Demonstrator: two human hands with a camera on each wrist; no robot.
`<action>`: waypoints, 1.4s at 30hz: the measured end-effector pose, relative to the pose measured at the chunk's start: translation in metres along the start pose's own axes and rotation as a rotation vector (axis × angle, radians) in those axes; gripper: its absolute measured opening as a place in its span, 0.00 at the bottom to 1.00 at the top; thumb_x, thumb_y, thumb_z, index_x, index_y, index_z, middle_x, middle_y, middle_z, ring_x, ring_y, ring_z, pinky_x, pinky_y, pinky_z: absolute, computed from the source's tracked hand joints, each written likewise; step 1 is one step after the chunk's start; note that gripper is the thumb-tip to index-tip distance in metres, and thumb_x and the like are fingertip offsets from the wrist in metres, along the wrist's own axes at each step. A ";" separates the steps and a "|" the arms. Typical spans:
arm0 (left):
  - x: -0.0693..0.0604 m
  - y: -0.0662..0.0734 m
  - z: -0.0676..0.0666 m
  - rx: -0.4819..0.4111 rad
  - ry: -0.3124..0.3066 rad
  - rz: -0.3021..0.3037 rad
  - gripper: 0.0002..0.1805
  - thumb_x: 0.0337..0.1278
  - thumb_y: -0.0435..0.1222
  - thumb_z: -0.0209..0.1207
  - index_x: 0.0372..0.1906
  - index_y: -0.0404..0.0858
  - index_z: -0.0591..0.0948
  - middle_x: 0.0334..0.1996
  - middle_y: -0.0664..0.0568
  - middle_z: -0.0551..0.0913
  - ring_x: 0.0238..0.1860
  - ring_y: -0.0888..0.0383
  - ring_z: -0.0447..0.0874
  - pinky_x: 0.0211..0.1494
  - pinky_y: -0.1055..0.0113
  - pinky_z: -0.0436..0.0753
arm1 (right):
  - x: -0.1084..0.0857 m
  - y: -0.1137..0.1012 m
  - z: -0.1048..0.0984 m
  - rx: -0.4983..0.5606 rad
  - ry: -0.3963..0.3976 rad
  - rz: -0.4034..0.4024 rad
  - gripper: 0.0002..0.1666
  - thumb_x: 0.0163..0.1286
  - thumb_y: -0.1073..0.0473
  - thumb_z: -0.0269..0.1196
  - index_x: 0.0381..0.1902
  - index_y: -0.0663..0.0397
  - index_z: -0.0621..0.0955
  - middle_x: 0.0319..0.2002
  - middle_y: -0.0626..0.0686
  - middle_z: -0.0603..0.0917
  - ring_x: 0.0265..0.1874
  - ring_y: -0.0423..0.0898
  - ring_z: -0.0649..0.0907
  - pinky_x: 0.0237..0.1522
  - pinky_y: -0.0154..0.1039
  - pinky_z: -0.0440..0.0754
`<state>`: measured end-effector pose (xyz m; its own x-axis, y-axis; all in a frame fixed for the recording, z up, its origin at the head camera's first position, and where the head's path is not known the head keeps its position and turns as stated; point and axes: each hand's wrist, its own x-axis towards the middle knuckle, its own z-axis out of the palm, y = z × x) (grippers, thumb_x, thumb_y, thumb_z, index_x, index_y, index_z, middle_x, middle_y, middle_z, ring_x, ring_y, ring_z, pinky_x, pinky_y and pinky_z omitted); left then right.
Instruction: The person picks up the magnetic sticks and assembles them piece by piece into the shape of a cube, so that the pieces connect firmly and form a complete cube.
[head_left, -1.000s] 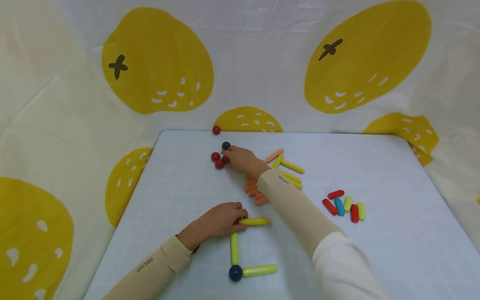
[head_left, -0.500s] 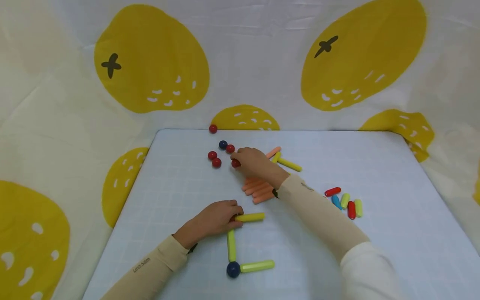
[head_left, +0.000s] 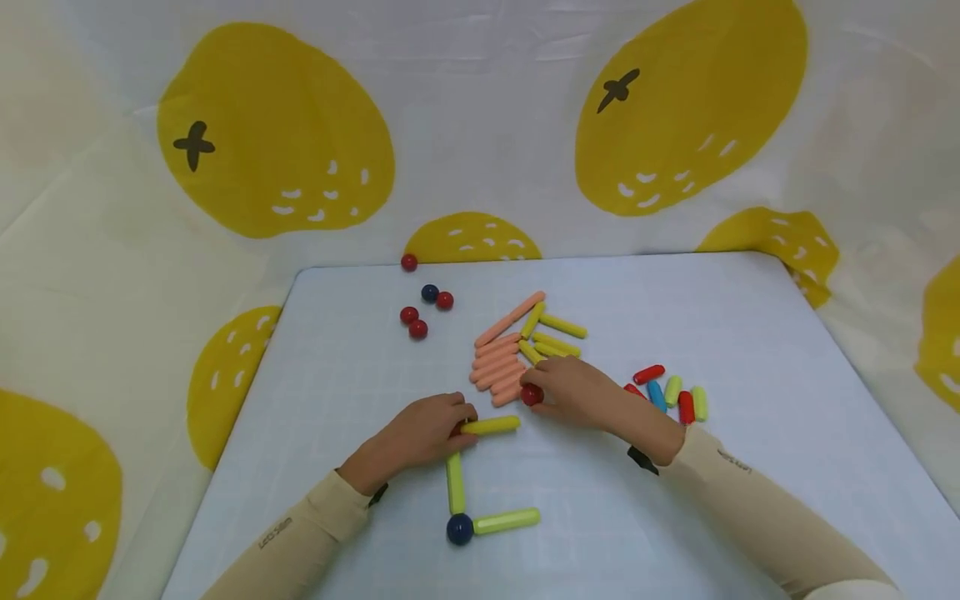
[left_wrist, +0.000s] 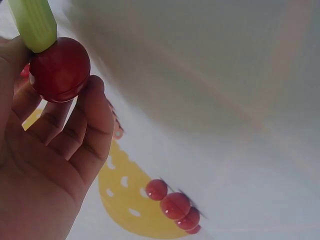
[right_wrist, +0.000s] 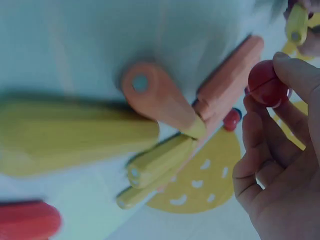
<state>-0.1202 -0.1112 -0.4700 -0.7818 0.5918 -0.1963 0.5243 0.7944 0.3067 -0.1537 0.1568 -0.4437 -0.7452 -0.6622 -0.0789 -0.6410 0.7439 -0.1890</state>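
My left hand (head_left: 427,429) grips a red ball (left_wrist: 60,70), mostly covered by the fingers in the head view. From that ball a yellow rod (head_left: 491,425) sticks out to the right. A lime rod (head_left: 455,483) runs from below the hand to a dark blue ball (head_left: 460,529), where a second lime rod (head_left: 507,522) extends right. Whether the upper end of the first lime rod touches the red ball is hidden. My right hand (head_left: 581,392) pinches another red ball (right_wrist: 268,84) between thumb and fingers, beside the near end of the orange rods (head_left: 495,371).
Yellow rods (head_left: 562,325) lie behind the right hand. Several short red, blue and lime rods (head_left: 672,392) are to its right, partly covered by the wrist. Toward the back left lie red balls (head_left: 417,329) and a dark blue ball (head_left: 430,293); one red ball (head_left: 408,262) sits at the far edge.
My right hand has picked a red ball out of the group at the back and brought it nearer and to the right. My left hand keeps its grip, and the head view has shifted slightly.
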 end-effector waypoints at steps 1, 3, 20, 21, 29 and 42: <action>0.000 0.000 -0.001 0.005 0.009 0.004 0.17 0.63 0.50 0.67 0.50 0.46 0.86 0.31 0.59 0.75 0.29 0.63 0.71 0.32 0.73 0.72 | -0.005 -0.002 0.001 0.009 0.002 -0.005 0.22 0.64 0.48 0.74 0.54 0.45 0.84 0.46 0.47 0.86 0.42 0.43 0.81 0.45 0.38 0.84; 0.000 0.000 -0.003 0.015 0.028 0.017 0.16 0.63 0.50 0.67 0.50 0.46 0.86 0.31 0.59 0.75 0.29 0.64 0.71 0.32 0.73 0.72 | -0.012 -0.005 0.004 0.022 0.002 -0.016 0.22 0.64 0.47 0.74 0.53 0.46 0.83 0.45 0.46 0.86 0.40 0.42 0.81 0.44 0.37 0.84; -0.001 0.000 0.012 0.067 -0.010 -0.007 0.15 0.63 0.51 0.67 0.47 0.47 0.86 0.30 0.60 0.75 0.28 0.63 0.70 0.32 0.73 0.71 | -0.023 -0.018 0.032 0.080 -0.033 -0.018 0.20 0.66 0.46 0.71 0.52 0.46 0.81 0.39 0.42 0.83 0.36 0.39 0.78 0.41 0.35 0.81; -0.001 0.000 0.013 0.066 -0.013 -0.009 0.15 0.64 0.50 0.67 0.47 0.47 0.86 0.29 0.60 0.75 0.28 0.63 0.70 0.31 0.73 0.71 | -0.025 -0.020 0.033 0.046 -0.027 -0.019 0.21 0.66 0.45 0.71 0.53 0.46 0.81 0.41 0.43 0.84 0.38 0.40 0.80 0.44 0.37 0.82; -0.008 -0.003 0.015 0.056 -0.006 -0.026 0.12 0.64 0.49 0.66 0.44 0.47 0.85 0.28 0.61 0.73 0.26 0.64 0.69 0.30 0.73 0.71 | -0.050 -0.058 0.025 -0.041 -0.078 -0.184 0.25 0.66 0.37 0.69 0.54 0.40 0.83 0.46 0.42 0.83 0.43 0.41 0.79 0.50 0.39 0.81; -0.025 -0.004 0.007 -0.050 -0.087 -0.102 0.18 0.62 0.49 0.68 0.52 0.49 0.81 0.25 0.61 0.75 0.25 0.64 0.72 0.32 0.71 0.74 | -0.067 -0.069 0.037 -0.050 -0.230 -0.257 0.12 0.67 0.47 0.71 0.48 0.33 0.86 0.39 0.37 0.83 0.40 0.36 0.75 0.50 0.37 0.79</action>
<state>-0.1001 -0.1282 -0.4730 -0.7965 0.5200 -0.3084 0.4245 0.8443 0.3270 -0.0531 0.1463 -0.4618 -0.5005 -0.8274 -0.2550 -0.8150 0.5496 -0.1837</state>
